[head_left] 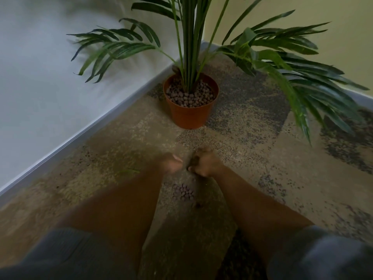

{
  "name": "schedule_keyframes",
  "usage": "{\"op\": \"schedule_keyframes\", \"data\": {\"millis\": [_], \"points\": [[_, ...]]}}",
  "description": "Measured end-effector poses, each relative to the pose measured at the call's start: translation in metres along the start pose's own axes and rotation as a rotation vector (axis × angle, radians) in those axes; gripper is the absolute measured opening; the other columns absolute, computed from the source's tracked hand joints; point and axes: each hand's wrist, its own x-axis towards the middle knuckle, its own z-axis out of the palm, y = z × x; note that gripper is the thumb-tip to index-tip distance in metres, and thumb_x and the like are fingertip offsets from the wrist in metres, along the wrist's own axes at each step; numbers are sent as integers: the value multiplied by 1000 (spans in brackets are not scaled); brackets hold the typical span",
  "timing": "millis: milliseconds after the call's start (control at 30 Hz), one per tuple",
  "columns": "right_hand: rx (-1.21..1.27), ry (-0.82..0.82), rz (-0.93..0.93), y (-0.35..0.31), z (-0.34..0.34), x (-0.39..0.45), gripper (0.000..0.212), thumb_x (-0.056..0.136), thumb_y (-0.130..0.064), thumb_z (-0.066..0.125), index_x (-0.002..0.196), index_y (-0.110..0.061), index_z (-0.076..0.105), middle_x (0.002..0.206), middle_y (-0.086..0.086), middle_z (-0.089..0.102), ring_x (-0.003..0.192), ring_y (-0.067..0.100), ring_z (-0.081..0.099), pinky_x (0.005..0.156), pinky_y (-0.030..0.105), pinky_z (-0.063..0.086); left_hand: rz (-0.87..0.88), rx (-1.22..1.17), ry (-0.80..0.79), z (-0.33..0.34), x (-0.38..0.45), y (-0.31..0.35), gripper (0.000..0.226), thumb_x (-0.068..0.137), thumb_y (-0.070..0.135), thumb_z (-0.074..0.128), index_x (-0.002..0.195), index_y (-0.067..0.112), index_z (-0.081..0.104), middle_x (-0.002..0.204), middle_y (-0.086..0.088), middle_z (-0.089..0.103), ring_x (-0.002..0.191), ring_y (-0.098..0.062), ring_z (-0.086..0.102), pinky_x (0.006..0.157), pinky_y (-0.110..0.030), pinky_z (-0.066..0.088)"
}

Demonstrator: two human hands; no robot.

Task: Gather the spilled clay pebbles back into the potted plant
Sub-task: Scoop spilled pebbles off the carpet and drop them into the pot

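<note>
An orange pot [189, 116] with a green palm stands in the room's corner, its top filled with brown clay pebbles [189, 96]. A small heap of spilled pebbles [184, 191] lies on the carpet between my forearms, with one stray pebble [198, 205] just behind it. My right hand [203, 162] is curled into a fist above the carpet, and dark pebbles show at its left edge. My left hand [171, 162] is blurred beside it, fingers curled; whether it holds anything is unclear.
Patterned beige and dark carpet [252, 138] covers the floor. A white wall with a grey skirting board [80, 136] runs along the left. Long palm fronds [302, 87] hang over the floor to the right of the pot.
</note>
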Motion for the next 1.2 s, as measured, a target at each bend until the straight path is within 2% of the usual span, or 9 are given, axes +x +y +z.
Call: {"op": "schedule_keyframes", "data": {"millis": [67,233,367,567,667,800,967,1100,1200], "points": [[48,-43,-38,2,5,-3,64,77,-46,74,133,-22,53,147,11,29,136,35,30,111,43,33,-23,88,-107,1,-7,-1,15,90,3,57,101,9,66,92,-7,61,77,-13,65,64,-21,47],[129,-106,-84,7,10,-10,63,58,-34,91,113,-26,61,118,-2,38,114,22,41,94,33,42,-26,361,-172,11,-19,-11,44,84,-4,62,122,17,57,133,-10,52,109,-26,57,49,-15,43],[117,-141,-130,7,10,-16,58,59,-21,91,110,-21,62,115,-4,39,111,19,42,83,26,35,-60,533,-137,17,-28,-22,71,55,4,84,107,34,47,127,-6,42,102,-27,54,76,-37,56],[101,-161,-275,-2,18,-25,53,66,-9,86,114,-10,64,124,8,44,115,24,46,86,18,38,108,580,16,30,-38,-35,78,45,24,94,101,34,41,120,-4,38,109,-28,50,82,-40,50],[125,-137,-323,-4,24,-27,45,71,-5,81,113,-8,67,125,12,48,117,26,47,101,26,40,206,508,67,34,-39,-42,72,48,23,94,105,24,50,120,-4,46,107,-24,53,86,-36,50],[149,-32,-356,0,36,-29,30,77,-4,74,107,-7,70,117,12,52,110,25,52,92,21,39,265,348,121,33,-38,-44,36,60,22,88,87,21,64,92,0,66,79,-12,61,64,-19,46],[213,100,-378,1,48,-29,21,80,-16,75,99,-8,70,108,12,54,100,23,53,86,21,41,193,142,145,35,-36,-44,15,71,15,79,69,22,66,84,-5,74,73,-14,64,67,-24,52],[229,144,-326,-2,51,-25,13,80,-18,70,92,-12,67,105,9,59,99,20,54,85,22,43,90,13,133,36,-34,-38,7,82,11,67,78,17,67,92,-11,72,79,-17,62,74,-25,52],[550,97,-121,-8,47,-25,11,78,-7,66,82,-17,63,90,2,62,85,17,58,67,20,44,6,-241,97,39,-36,-29,10,86,6,58,89,13,65,93,-10,65,79,-17,61,71,-25,57]]}}
